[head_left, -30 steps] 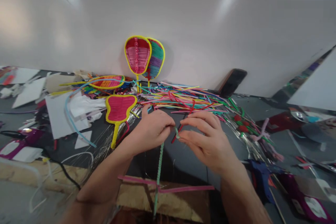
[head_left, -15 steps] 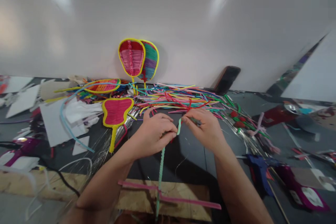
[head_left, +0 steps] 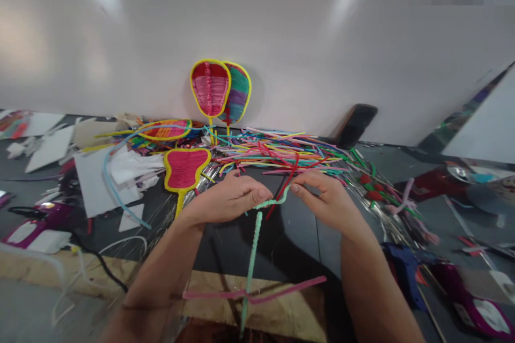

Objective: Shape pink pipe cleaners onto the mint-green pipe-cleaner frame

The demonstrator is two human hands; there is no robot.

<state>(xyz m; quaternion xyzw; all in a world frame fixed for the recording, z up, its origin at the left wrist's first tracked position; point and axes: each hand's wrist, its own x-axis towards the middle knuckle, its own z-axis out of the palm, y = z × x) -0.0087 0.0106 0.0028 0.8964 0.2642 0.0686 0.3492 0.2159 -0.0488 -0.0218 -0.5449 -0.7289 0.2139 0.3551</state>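
Between my two hands runs a short mint-green pipe cleaner [head_left: 276, 202], bent near its right end. My left hand [head_left: 235, 195] pinches its left end between thumb and fingers. The right end is gripped by the thumb and forefinger of my right hand [head_left: 317, 193]. Below them a twisted mint-green stem [head_left: 253, 246] points up and away from me; whether it joins the piece in my hands is hidden. A pink pipe cleaner [head_left: 285, 289] crosses the stem low down, sticking out on both sides. Right behind the held piece lies a red pipe cleaner [head_left: 284, 193].
Loose coloured pipe cleaners [head_left: 277, 153] are heaped behind my hands. A pink fan with a yellow rim [head_left: 187, 169] lies left; two more fans [head_left: 211, 88] lean on the white panel [head_left: 298, 53]. At right are a phone [head_left: 358, 123], a red can [head_left: 434, 182] and a blue glue gun [head_left: 406, 273].
The mint-green piece between my hands is now longer and lies more level. My left hand has turned, its thumb on top. The pink piece's right arm has swung up. The view has shifted slightly.
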